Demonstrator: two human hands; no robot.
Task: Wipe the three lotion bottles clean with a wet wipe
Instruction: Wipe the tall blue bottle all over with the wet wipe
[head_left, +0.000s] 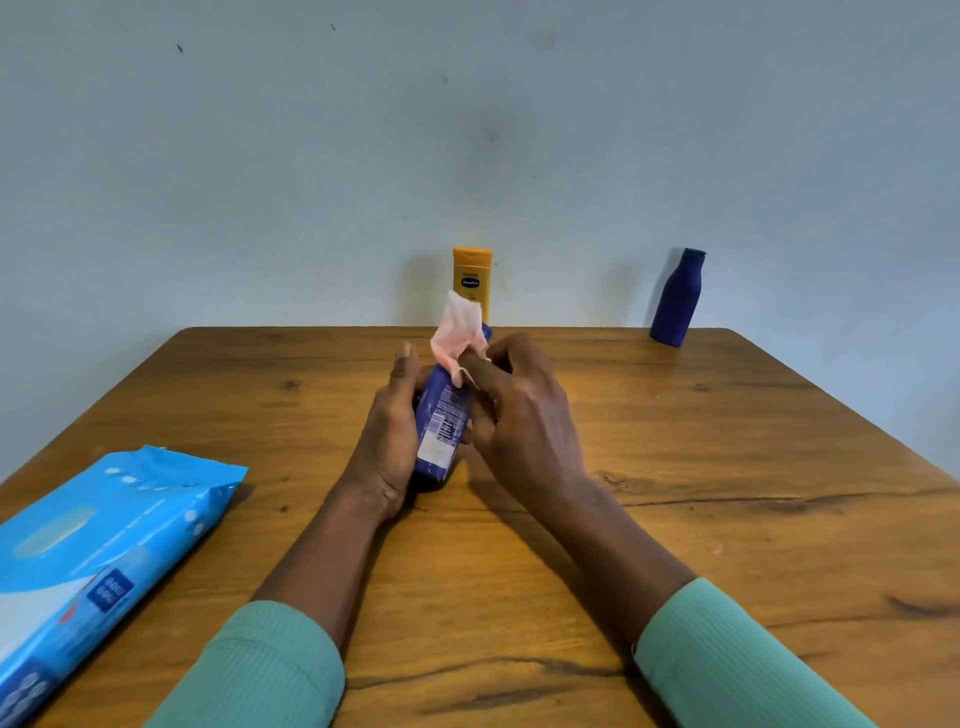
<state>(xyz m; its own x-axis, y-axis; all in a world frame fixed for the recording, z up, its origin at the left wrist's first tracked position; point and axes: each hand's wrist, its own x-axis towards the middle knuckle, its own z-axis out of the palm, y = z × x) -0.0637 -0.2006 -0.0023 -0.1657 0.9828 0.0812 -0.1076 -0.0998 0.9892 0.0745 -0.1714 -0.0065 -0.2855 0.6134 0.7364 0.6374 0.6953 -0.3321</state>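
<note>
- I see the dark blue plastic lotion bottle with a white printed back label (440, 426) held over the middle of the wooden table, tilted so its top points away from me and its base sits nearest me, just above the tabletop.
- My left hand (387, 441) cups the bottle along its left side — fingers wrapped behind it, thumb up along the edge, palm closed on the body.
- My right hand (519, 410) pinches a thin white wet wipe (460, 332) against the upper part of the bottle; the fingers are curled tight on the wipe, and its loose end sticks up above the bottle's top.
- Behind the hands, at the far edge by the wall, stands an upright yellow-orange flat lotion bottle with a dark oval logo (471, 283), partly hidden by the wipe.
- Well to the right, at the far right corner, stands a plain dark blue milk-bottle-shaped lotion bottle (678, 297) — upright, apart from everything else.
- Near me on the left lies a light blue soft plastic pack of wet wipes (98, 551), flat on the brown wooden table (727, 467) with its flap side up.
- Both my forearms wear ribbed mint-green sleeves (727, 654).
</note>
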